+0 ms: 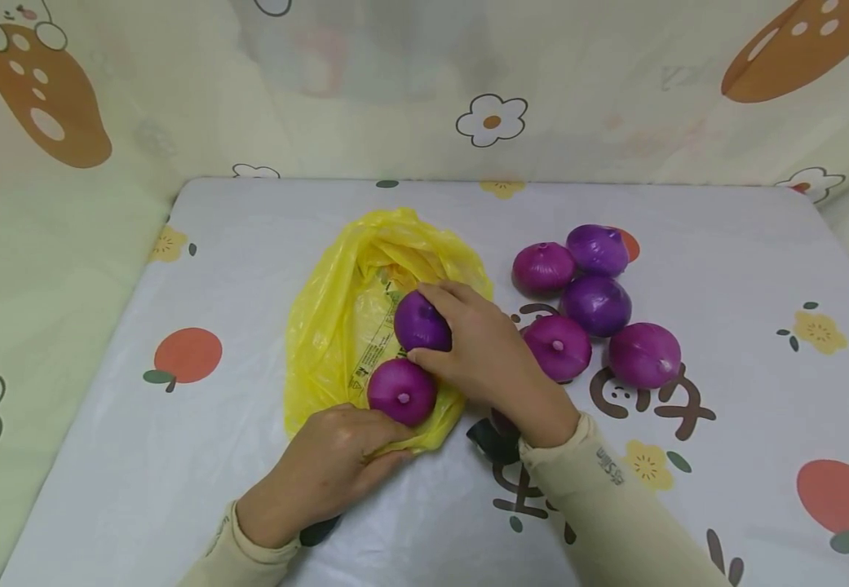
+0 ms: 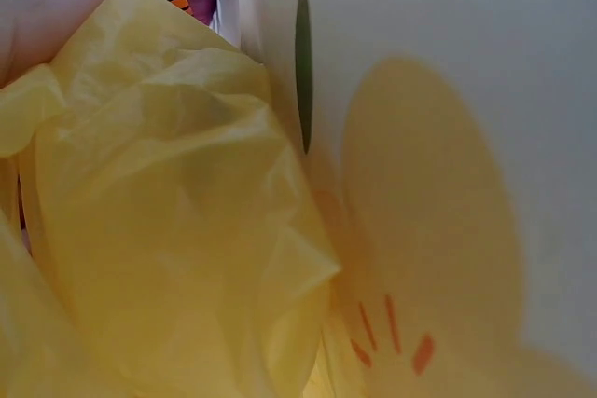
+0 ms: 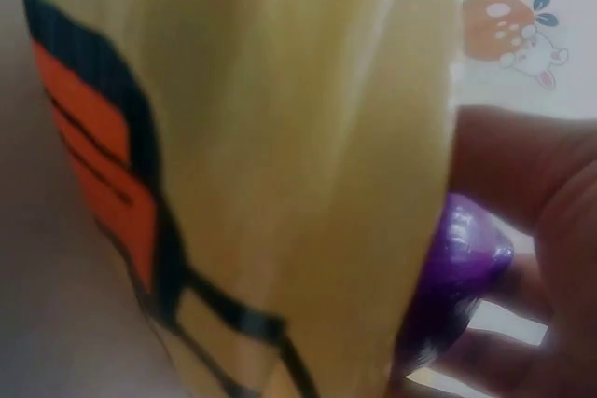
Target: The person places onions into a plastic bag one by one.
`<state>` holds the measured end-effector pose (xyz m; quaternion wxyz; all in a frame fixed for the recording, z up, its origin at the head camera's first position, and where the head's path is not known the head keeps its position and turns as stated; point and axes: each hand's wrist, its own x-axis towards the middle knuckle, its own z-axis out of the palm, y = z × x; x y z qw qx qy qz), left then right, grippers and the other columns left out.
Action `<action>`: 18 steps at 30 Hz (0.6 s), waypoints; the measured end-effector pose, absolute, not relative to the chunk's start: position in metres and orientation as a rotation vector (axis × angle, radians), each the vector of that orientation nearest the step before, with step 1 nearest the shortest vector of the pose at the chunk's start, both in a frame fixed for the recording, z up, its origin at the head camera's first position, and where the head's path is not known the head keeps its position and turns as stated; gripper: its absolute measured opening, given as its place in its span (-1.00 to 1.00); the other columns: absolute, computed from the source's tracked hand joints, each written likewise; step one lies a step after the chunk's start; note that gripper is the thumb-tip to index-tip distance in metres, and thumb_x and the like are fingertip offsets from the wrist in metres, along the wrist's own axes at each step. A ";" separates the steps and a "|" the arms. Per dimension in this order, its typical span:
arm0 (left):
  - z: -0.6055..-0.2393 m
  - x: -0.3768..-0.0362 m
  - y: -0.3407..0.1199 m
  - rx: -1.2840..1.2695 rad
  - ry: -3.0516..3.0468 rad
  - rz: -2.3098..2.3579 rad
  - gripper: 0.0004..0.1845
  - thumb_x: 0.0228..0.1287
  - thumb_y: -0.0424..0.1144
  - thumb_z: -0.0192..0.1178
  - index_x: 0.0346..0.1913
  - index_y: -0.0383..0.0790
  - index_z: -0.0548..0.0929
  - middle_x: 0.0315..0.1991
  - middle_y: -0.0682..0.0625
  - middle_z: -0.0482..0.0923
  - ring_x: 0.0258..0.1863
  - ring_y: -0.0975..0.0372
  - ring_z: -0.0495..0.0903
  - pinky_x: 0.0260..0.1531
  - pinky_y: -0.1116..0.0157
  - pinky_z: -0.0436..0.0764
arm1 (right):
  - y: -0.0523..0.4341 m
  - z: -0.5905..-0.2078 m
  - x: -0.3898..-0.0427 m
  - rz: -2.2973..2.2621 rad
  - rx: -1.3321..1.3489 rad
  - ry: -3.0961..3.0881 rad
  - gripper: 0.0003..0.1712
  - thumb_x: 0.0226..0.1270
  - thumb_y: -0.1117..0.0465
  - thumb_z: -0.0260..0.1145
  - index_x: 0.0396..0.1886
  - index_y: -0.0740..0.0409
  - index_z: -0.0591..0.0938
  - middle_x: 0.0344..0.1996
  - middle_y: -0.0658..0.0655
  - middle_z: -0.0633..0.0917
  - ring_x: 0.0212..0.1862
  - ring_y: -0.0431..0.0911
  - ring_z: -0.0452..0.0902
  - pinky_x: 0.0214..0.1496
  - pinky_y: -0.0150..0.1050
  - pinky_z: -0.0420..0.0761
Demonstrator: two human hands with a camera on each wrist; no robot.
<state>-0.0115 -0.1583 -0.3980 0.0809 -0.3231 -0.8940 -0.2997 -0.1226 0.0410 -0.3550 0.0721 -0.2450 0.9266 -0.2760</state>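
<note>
A yellow plastic bag point(image 1: 321, 326) lies with its mouth spread wide, printed text showing on its inner side. My left hand point(image 1: 332, 465) pinches the bag's near edge, and in the left wrist view the thumb point(image 2: 56, 11) presses on the crumpled film. My right hand point(image 1: 490, 350) grips a dark purple onion point(image 1: 418, 322) over the middle of the bag. Just below it, a redder purple onion point(image 1: 400, 393) sits in the bag's near part, close to the left fingertips. In the right wrist view, bag film partly hides the held onion point(image 3: 462, 249).
Right of the bag stands a cluster of several purple onions point(image 1: 596, 306) on the white patterned tablecloth point(image 1: 747, 269). A pale curtain-like backdrop point(image 1: 395, 130) hangs behind the table's far edge. Dark wrist gear point(image 1: 493, 442) shows by the right forearm.
</note>
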 end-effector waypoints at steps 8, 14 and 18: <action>-0.399 -0.012 -0.159 -0.970 -2.672 -0.894 -0.81 0.18 -0.22 0.55 -0.16 -0.13 0.83 -0.26 0.13 0.80 -0.27 0.31 0.76 -0.18 0.29 0.73 | 0.040 -0.361 -0.126 -0.813 -0.686 2.729 -0.09 0.34 -0.03 0.51 0.58 0.12 0.36 0.49 0.25 0.42 0.43 0.15 0.45 0.44 0.12 0.47; -0.400 -0.012 -0.159 -0.970 -2.663 -0.893 -0.80 0.16 -0.23 0.56 -0.16 -0.12 0.83 -0.26 0.13 0.80 -0.28 0.30 0.76 -0.19 0.29 0.73 | 0.040 -0.367 -0.128 -0.778 -0.683 2.704 -0.10 0.40 -0.01 0.46 0.61 0.15 0.31 0.51 0.29 0.38 0.42 0.18 0.44 0.44 0.12 0.46; -0.400 -0.012 -0.159 -0.971 -2.660 -0.895 -0.81 0.16 -0.23 0.56 -0.16 -0.12 0.83 -0.26 0.13 0.80 -0.28 0.30 0.76 -0.20 0.28 0.73 | 0.040 -0.369 -0.127 -0.765 -0.704 2.690 -0.08 0.43 0.01 0.43 0.63 0.19 0.26 0.53 0.35 0.33 0.45 0.22 0.40 0.47 0.14 0.42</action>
